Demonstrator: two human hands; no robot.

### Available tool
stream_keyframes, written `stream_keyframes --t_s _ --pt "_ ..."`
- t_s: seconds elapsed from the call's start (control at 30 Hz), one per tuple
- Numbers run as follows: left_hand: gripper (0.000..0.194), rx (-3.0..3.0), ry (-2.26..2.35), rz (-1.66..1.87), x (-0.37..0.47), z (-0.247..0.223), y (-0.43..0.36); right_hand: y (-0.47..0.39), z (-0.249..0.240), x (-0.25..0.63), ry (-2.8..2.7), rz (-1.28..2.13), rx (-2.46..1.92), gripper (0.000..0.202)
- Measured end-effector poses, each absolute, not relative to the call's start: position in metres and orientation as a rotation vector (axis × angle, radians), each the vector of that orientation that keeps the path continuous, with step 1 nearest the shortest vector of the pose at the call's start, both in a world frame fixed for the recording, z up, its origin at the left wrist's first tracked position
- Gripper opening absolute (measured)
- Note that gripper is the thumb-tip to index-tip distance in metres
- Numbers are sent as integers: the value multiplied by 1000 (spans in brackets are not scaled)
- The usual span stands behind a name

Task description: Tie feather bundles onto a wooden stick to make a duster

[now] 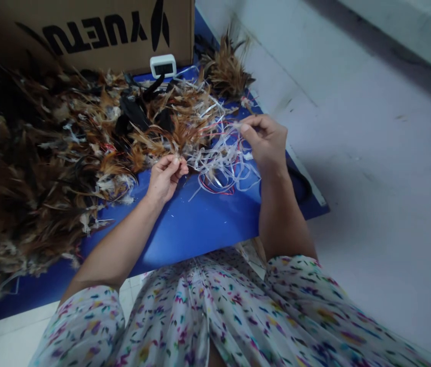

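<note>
Presently, clock centre: the bare left hand, twelve pointing to the far side of the table.
Left fingers: thumb and forefinger pinching the base of a tuft of glossy brown feathers, which fans away toward 12.
Right hand: bare right hand, between 2 and 3 o'clock; thumb and forefinger pressed together on thin strands, exact piece too small to tell.
Tangle: loose translucent white strips and thin red string, near 3, lying between the hands.
Feather heap: large pile of brown and black feathers with pale fluff, at 9, sweeping round to 12.
Spare bundle: upright brown feather bunch, at 1.
Device: small white box with dark screen, at 12, beside the brown cardboard carton with black lettering.
Surface: smooth blue tabletop under everything.
</note>
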State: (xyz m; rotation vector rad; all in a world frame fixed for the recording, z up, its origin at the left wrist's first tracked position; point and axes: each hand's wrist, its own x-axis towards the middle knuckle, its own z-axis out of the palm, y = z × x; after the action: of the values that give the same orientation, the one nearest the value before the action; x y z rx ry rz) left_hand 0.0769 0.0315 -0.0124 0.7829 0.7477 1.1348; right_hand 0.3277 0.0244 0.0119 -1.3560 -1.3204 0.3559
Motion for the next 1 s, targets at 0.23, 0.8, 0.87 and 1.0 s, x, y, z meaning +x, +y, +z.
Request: stream_keyframes --t_s 0.23,0.8,0.87,1.0 --pt "20 759 770 1149 76 -13 32 20 17 324 -1240 454 -1279 33" --pt "37 745 648 1133 73 -11 40 45 -5 319 -1330 337 -1441 10" --pt "38 745 646 1122 72 -9 41 54 -4 322 -1391 329 -1462 10" --pt "42 731 618 1080 68 -6 42 77 4 322 -1570 240 -1582 20"
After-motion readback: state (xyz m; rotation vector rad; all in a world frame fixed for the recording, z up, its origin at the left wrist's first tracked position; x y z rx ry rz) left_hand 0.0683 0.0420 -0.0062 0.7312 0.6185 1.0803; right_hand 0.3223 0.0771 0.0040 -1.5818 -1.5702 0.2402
